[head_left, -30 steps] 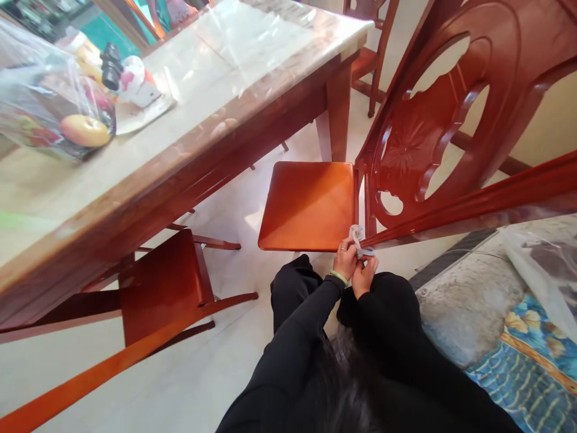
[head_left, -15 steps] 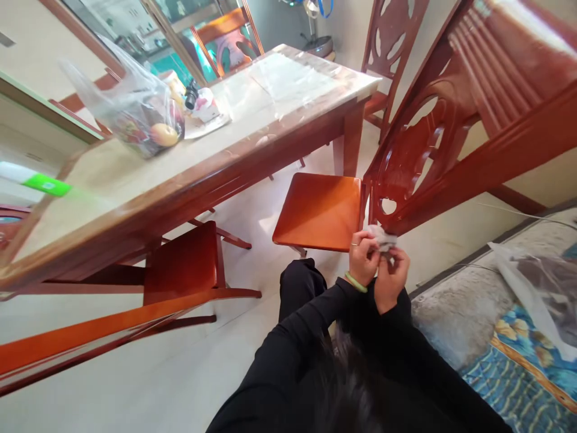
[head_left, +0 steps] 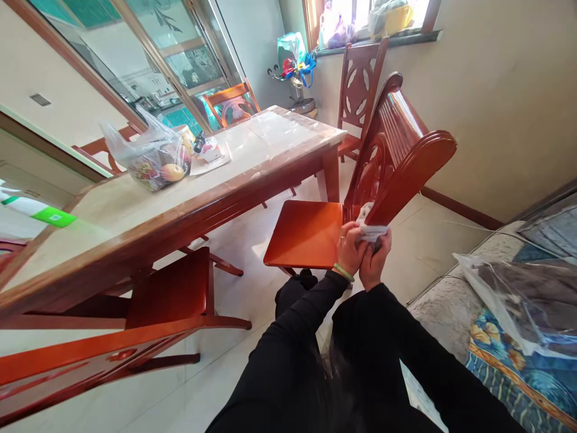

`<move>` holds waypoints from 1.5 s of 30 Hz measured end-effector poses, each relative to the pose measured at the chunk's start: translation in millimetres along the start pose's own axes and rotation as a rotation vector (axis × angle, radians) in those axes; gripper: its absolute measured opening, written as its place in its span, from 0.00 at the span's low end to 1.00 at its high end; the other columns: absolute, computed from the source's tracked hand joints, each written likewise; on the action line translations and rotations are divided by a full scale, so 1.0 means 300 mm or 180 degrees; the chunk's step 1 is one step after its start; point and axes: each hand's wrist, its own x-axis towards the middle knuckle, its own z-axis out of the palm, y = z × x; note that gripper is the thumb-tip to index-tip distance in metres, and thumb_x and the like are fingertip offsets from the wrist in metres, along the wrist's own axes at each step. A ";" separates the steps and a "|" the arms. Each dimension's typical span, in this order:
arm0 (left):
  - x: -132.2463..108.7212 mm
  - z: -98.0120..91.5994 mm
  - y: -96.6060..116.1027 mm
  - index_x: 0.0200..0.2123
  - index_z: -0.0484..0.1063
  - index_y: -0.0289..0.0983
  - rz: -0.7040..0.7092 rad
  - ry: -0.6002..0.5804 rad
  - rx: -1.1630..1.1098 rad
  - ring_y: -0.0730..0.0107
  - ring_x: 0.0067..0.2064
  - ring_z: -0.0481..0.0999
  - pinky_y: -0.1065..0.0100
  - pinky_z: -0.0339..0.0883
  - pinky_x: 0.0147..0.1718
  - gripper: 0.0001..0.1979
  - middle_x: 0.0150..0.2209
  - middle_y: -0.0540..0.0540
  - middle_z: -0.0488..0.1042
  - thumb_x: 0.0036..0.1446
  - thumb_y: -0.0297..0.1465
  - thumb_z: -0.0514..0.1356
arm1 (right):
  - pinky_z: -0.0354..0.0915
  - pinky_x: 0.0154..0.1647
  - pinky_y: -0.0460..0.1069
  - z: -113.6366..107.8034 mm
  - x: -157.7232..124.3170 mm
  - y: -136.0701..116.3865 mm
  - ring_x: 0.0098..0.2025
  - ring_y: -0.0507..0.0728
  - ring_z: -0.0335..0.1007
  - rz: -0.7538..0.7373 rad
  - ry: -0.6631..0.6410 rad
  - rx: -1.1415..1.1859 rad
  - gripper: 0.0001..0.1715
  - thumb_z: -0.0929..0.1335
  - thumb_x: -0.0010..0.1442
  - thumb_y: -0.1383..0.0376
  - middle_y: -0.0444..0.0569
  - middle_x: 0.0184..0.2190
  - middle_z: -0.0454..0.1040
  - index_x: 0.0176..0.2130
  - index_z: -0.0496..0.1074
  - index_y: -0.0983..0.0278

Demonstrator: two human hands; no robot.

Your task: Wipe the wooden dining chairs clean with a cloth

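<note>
A white cloth (head_left: 370, 227) is bunched between both of my hands, pressed against the side rail of a red-brown wooden chair's carved backrest (head_left: 396, 162). My left hand (head_left: 350, 248), with a green bangle at the wrist and a ring, grips the cloth from the left. My right hand (head_left: 375, 260) holds it from below and the right. The chair's glossy orange seat (head_left: 306, 233) lies just left of my hands. Black sleeves cover both arms.
A long wooden table (head_left: 148, 207) under clear plastic stands to the left, bearing a bag of fruit (head_left: 151, 157) and small items. Another chair (head_left: 166, 300) is tucked under it. A patterned mat and a plastic bag (head_left: 518, 294) lie at the right.
The view has tilted up, so the whole backrest and the far wall now show. Both hands stay on the cloth and have shifted slightly up along the chair rail.
</note>
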 end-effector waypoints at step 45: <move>0.518 0.008 0.387 0.71 0.73 0.44 0.0823 0.0519 -0.0918 0.58 0.54 0.83 0.57 0.84 0.54 0.27 0.55 0.39 0.80 0.72 0.29 0.64 | 0.54 0.83 0.61 0.105 1.593 -0.530 0.69 0.65 0.69 -0.0958 -0.1051 -0.1237 0.16 0.69 0.65 0.61 0.55 0.52 0.84 0.42 0.88 0.64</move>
